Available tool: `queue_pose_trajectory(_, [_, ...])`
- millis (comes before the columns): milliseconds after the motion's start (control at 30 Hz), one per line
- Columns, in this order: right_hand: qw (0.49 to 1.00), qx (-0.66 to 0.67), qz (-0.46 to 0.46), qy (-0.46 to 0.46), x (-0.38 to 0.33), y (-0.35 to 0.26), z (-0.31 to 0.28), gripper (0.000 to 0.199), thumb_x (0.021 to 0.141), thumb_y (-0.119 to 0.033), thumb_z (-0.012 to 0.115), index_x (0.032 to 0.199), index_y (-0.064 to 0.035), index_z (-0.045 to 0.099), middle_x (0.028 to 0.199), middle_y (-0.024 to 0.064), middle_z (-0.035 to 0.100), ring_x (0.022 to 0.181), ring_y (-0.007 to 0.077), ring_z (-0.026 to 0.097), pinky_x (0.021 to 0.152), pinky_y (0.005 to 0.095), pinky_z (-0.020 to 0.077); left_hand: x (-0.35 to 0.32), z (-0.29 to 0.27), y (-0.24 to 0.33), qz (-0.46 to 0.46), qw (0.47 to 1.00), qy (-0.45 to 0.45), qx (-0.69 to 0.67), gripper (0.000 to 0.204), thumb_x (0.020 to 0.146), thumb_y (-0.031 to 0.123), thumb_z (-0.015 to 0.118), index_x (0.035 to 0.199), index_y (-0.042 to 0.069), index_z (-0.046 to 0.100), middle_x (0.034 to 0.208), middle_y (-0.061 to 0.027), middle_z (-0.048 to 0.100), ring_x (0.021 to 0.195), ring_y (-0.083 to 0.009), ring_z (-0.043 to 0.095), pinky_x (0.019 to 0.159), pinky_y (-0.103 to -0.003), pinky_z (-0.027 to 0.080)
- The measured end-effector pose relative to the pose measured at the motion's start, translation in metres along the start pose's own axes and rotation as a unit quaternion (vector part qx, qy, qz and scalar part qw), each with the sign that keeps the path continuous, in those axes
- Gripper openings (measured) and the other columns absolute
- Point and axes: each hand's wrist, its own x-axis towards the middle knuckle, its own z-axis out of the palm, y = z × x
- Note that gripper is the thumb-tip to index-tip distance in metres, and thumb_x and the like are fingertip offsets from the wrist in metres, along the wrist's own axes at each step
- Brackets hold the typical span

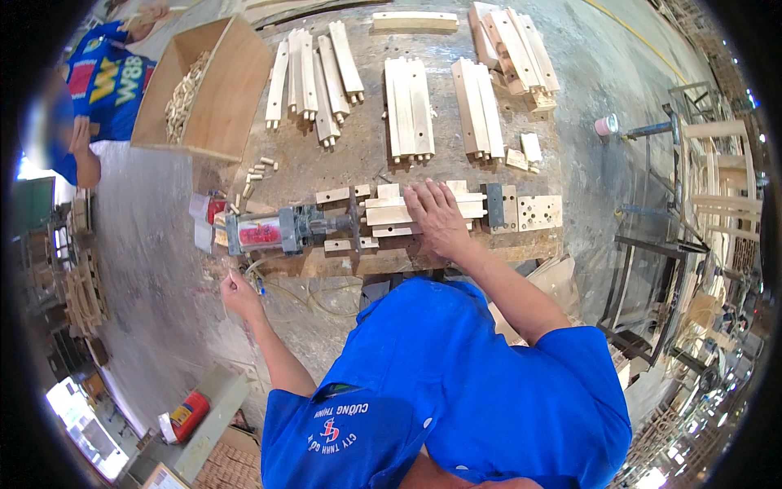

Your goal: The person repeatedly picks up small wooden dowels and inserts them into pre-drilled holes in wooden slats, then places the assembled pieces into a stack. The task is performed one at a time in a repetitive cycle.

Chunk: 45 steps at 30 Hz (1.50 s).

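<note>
My right hand [441, 220] lies with outstretched fingers across pale wooden bars [388, 209] in a press on the bench. The bars sit between a metal plate [354, 218] on the left and a dark stop block [494, 205] on the right. An air cylinder [273, 232] with a red mark joins the metal plate by its rod. My left hand [238, 295] is closed just off the bench's near left edge, beside a thin hose [287, 292]. What its fingers hold, if anything, is hidden.
Bundles of doweled bars [409, 108] lie at the back of the workbench [358, 167]. Loose dowels [259, 169] are scattered left, by a plywood box [236, 90] of dowels. Another person [106, 81] works at far left. Metal frames [652, 269] stand at right.
</note>
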Motion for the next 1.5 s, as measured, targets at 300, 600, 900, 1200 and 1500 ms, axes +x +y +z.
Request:
queue_pose_trajectory(300, [0.999,0.050,0.005,-0.019,-0.002,0.001,-0.017,0.090,0.080,-0.016,0.075,0.159,-0.0046,0.035,0.152,0.0195,0.048,0.146,0.0412,0.041,0.126,0.0547,0.0258,-0.005,-0.005,0.018,-0.011,1.000,-0.004,0.001,0.037,0.102,0.032,0.067,0.099,-0.005,0.072,0.089,-0.0200,0.073,0.078,-0.0349,0.068,0.073,-0.046,0.052])
queue_pose_trajectory(600, [0.995,0.098,-0.008,0.020,0.003,0.008,-0.010,0.084,0.078,-0.024,0.079,0.151,-0.0043,0.042,0.140,0.0193,0.057,0.134,0.0393,0.053,0.116,0.0531,0.0380,0.014,-0.006,0.042,0.119,0.976,-0.038,0.177,0.026,0.099,0.026,0.068,0.089,0.001,0.068,0.085,-0.0207,0.071,0.081,-0.0442,0.068,0.072,-0.052,0.051])
queue_pose_trajectory(900, [0.994,0.034,-0.081,-0.058,0.015,0.037,-0.034,0.028,0.083,-0.024,0.073,0.104,-0.0052,0.069,0.103,0.0139,0.068,0.097,0.0313,0.068,0.087,0.0455,0.0513,0.011,-0.007,0.044,0.108,0.985,-0.029,0.128,0.024,0.098,0.024,0.068,0.086,0.003,0.066,0.083,-0.0207,0.070,0.080,-0.0449,0.067,0.072,-0.054,0.049])
queue_pose_trajectory(1200, [0.996,0.054,-0.067,0.033,0.018,0.015,-0.081,0.026,0.084,-0.023,0.072,0.100,-0.0032,0.063,0.095,0.0140,0.066,0.090,0.0308,0.068,0.081,0.0434,0.0506,0.009,-0.019,0.054,0.117,0.980,-0.021,0.160,0.024,0.097,0.025,0.069,0.087,0.003,0.068,0.088,-0.0218,0.071,0.082,-0.0449,0.068,0.074,-0.055,0.051])
queue_pose_trajectory(1500, [0.894,0.344,0.218,0.186,-0.062,0.038,-0.120,0.051,0.083,-0.044,0.080,0.113,-0.0052,0.067,0.100,0.0179,0.070,0.092,0.0391,0.069,0.080,0.0474,0.0553,0.011,-0.041,0.106,0.067,0.955,-0.124,0.262,0.051,0.091,0.041,0.076,0.122,0.000,0.073,0.112,-0.0233,0.074,0.104,-0.0436,0.070,0.089,-0.052,0.057])
